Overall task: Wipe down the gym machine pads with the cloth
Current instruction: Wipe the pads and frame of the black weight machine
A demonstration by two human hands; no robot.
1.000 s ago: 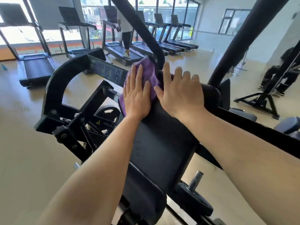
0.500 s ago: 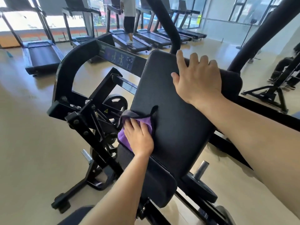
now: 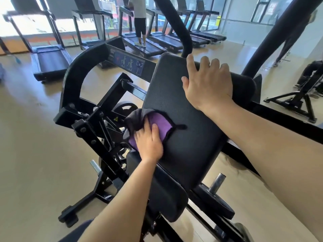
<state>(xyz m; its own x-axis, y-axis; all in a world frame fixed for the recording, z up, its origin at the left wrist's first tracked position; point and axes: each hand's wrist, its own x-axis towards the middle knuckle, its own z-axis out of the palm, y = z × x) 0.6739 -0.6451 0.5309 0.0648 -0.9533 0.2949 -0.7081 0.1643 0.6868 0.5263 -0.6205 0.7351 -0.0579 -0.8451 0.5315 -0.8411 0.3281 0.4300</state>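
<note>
Two hands: both bare and both on the black back pad (image 3: 183, 105) at the centre of the frame.
Left hand (image 3: 148, 144): lies flat on the cloth, fingers straight and close together, pressing it against the pad's lower left edge.
Cloth (image 3: 160, 122): purple with a dark border, bunched. Part of it lies on the pad face and part hangs over the pad's left side.
Right hand (image 3: 208, 84): palm down on the upper right of the back pad, fingers spread and reaching the top edge, thumb out to the left. It holds nothing.
Back pad: tilted, its top edge toward the upper middle of the frame.
Seat pad (image 3: 167, 194): black, just below the back pad, lower centre.
Machine frame (image 3: 76, 70): black steel, curving up at centre left, with an instruction label (image 3: 129, 62) on its cross bar.
Weight plate (image 3: 215, 205): black, lower right of the pads, on a silver peg (image 3: 216, 183).
Treadmills (image 3: 50, 62): a row across the top of the frame, by the windows.
Person (image 3: 139, 20): stands on one treadmill, top centre, seen from behind.
Floor (image 3: 35, 154): tan and smooth.
</note>
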